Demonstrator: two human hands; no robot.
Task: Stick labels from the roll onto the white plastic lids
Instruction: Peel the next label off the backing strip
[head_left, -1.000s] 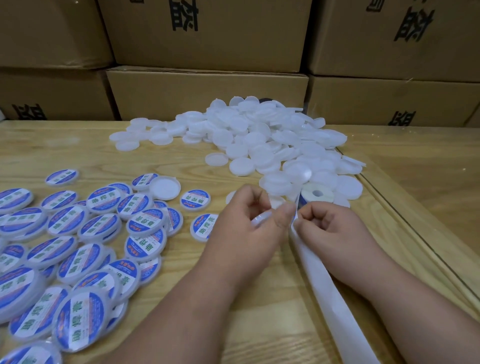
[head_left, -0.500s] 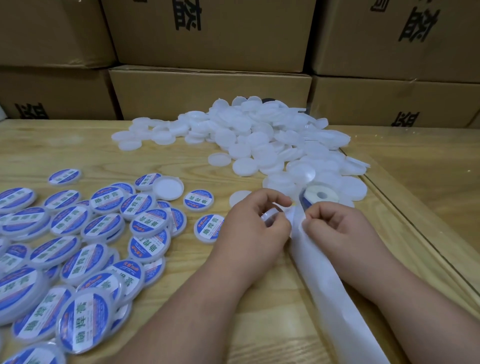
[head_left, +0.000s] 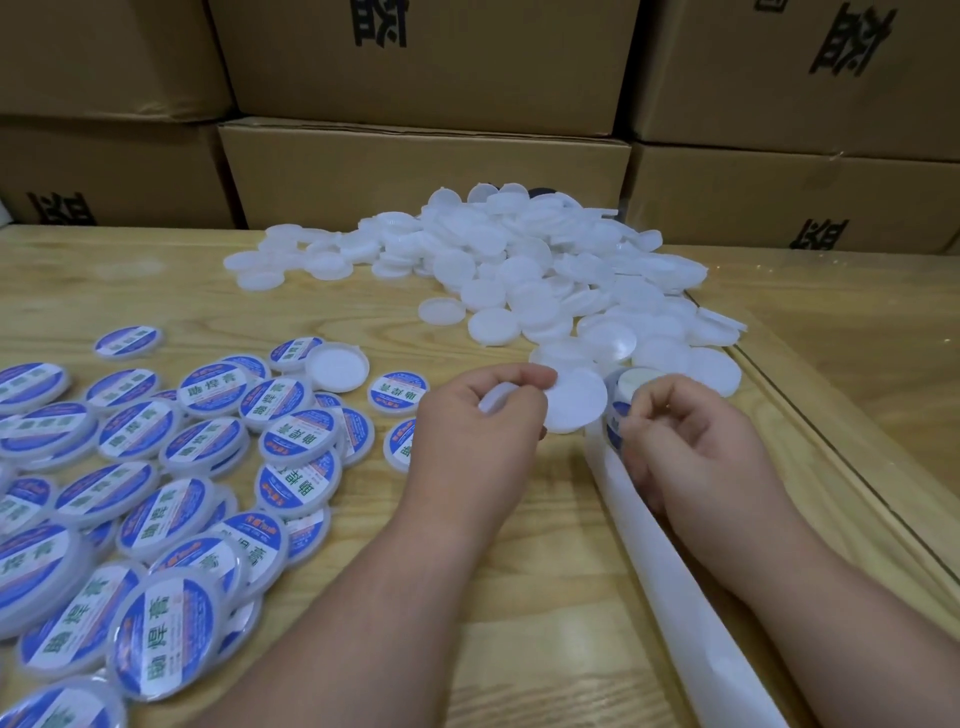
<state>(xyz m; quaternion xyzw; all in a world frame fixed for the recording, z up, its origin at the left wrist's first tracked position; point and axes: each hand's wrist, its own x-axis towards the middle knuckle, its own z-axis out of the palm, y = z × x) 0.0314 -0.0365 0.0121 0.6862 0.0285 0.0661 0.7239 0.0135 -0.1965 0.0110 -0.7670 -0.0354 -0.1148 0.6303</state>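
Observation:
My left hand grips a plain white lid by its left edge and holds it tilted just above the table. Right beside it, my right hand has its fingers curled, pinching the label strip where it leaves the small label roll. A sliver of a blue label shows at my fingertips. The white backing strip trails from there toward the near right. A heap of unlabelled white lids lies behind my hands.
Several lids with blue-and-white labels are spread over the left of the wooden table. One lid lies among them upside down. Stacked cardboard boxes wall off the back. A raised wooden edge runs along the right.
My hands have drawn slightly apart. The left hand has raised the white lid so its round face now shows between the hands. The right hand stays at the roll.

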